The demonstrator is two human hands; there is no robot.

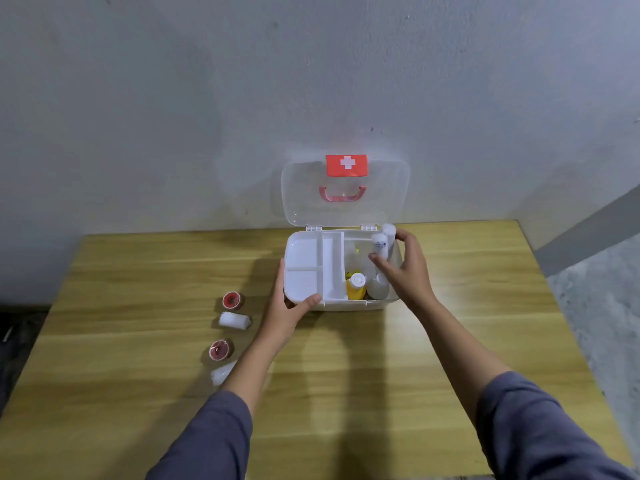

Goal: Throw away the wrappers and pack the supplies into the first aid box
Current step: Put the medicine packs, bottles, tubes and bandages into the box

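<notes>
The white first aid box point(346, 306) stands open at the back of the wooden table, its clear lid point(381, 195) leaning on the wall. A white divided tray point(304, 265) fills its left half. A yellow bottle point(356, 287) and a clear bottle point(377, 289) stand in the right half. My left hand point(287, 306) grips the box's front left corner. My right hand point(403, 268) holds two white bandage rolls point(382, 239) upright over the box's right rear. Left of the box lie two red tape rolls point(231, 300) point(219, 349) and two white gauze rolls point(234, 320) point(221, 373).
The table point(346, 375) ends at a grey wall behind the box. Its right edge borders a speckled floor point(602, 306). A dark area lies beyond the table's left edge.
</notes>
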